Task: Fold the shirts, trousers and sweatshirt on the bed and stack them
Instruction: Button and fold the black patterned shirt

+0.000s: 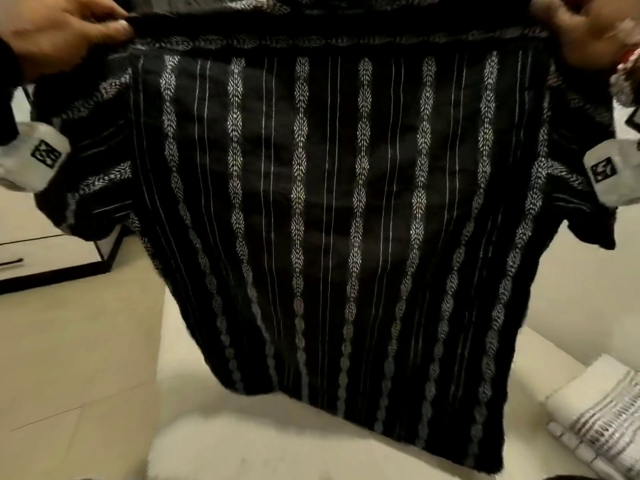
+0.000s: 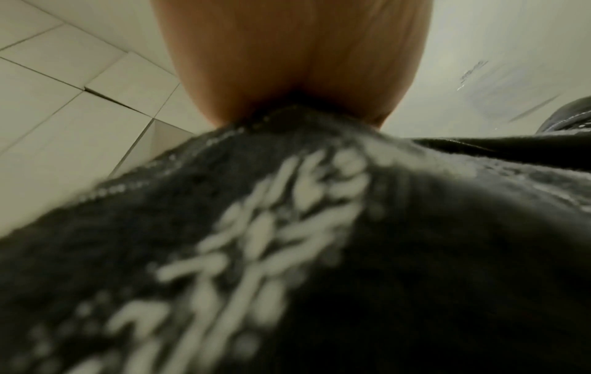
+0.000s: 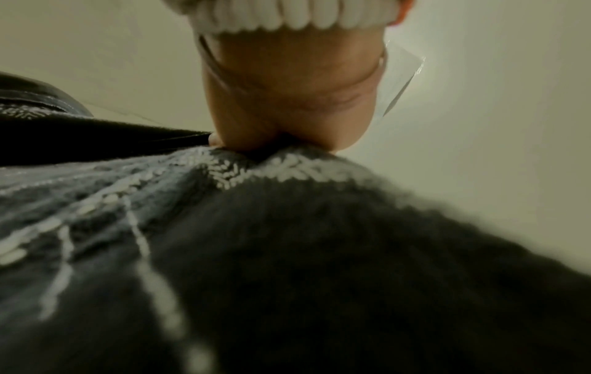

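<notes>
Shirt: black patterned shirt (image 1: 329, 220) hung spread above the bed (image 1: 242, 441).
Left hand (image 1: 65, 32): pinched one shoulder.
Right hand (image 1: 585, 32): pinched the other.
Folded garment (image 1: 602, 420): lay beside the shirt's hem.
Advice: likely best lowered flat, shoulders level, sleeves smoothed.

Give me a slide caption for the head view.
Both hands, left hand and right hand, hold a black patterned shirt up by its shoulders.

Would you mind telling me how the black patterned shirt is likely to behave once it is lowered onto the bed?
The black patterned shirt is probably floppy: held by the left hand and right hand, its body hangs loosely. It seems light, since a fingertip grip carries it. The sleeves droop, so they may fold under unless spread.
</notes>
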